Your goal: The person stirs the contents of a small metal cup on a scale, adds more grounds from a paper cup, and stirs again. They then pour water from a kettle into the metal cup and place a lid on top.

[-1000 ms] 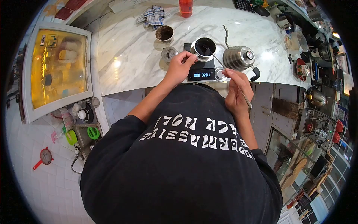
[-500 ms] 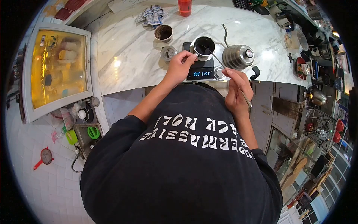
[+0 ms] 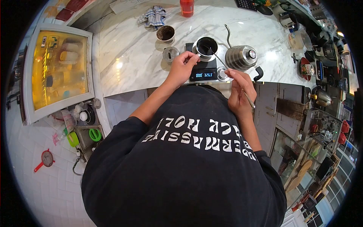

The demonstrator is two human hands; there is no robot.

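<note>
Between the earlier frame and this one, only the lit digits of the scale visibly changed; both hands kept nearly the same places. The pale cup, holding dark liquid, stood upright on the scale. The left hand pinched it at its near left side, thumb against forefinger. The right hand gripped a slender metal utensil mid-shaft, its tip in the cup. By judgement, the cup was rigid, moderately heavy and prone to spill, best held low at the side; the utensil was light, stiff and perhaps slippery if wet.

Surface: on the marbled counter, a steel kettle stood to the right, a round lid-like piece and a stained bowl to the left, and a checked cloth and red bottle at the far side. Room: a yellow-lit glass panel and pale tiles lay left; crowded shelving ran along the right.
</note>
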